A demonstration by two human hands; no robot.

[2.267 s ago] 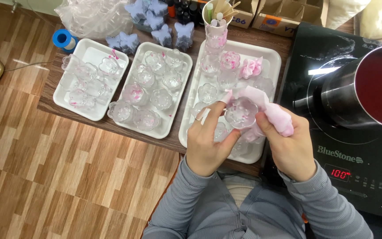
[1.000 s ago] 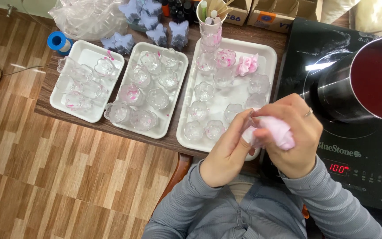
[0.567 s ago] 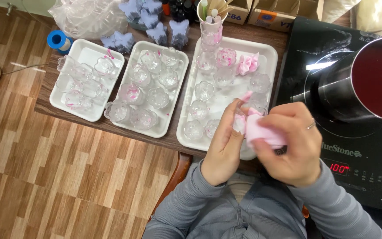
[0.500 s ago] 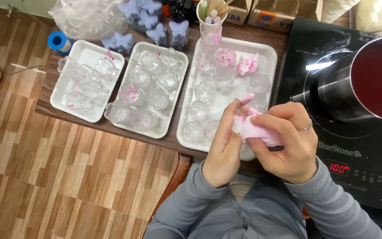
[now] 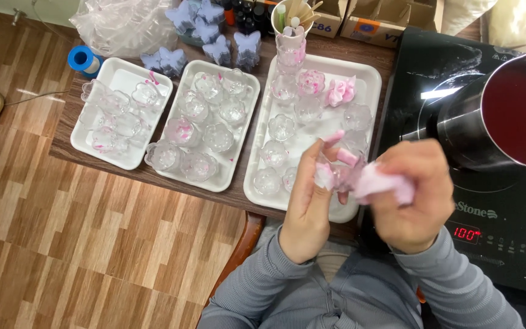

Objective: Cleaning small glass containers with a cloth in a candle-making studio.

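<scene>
Clear plastic mould (image 5: 329, 172), small and flower-shaped like the cups on the trays, sits between both hands above the near edge of the right-hand white tray (image 5: 372, 73). It looks light, thin-walled and stiff but easy to crack or squash, and probably slick where pink residue clings, so I judge it best held by the rim and side walls, with little squeeze. The left hand (image 5: 307, 195) is curled loosely about it, fingers upright and partly spread, thumb side against the cup. The right hand (image 5: 410, 196) is closed around a crumpled pink cloth or tissue (image 5: 380, 183), soft and limp, pressed to the mould; motion blur hides the exact contact.

Against the earliest picture, the hands hold the mould nearer the bench's front edge and more toward the black induction cooker (image 5: 506, 201); half a second ago the cloth lay lower between the hands. The steel pot of dark red liquid (image 5: 512, 116) and the other two trays (image 5: 123, 116) (image 5: 205, 125) lie as before.
</scene>
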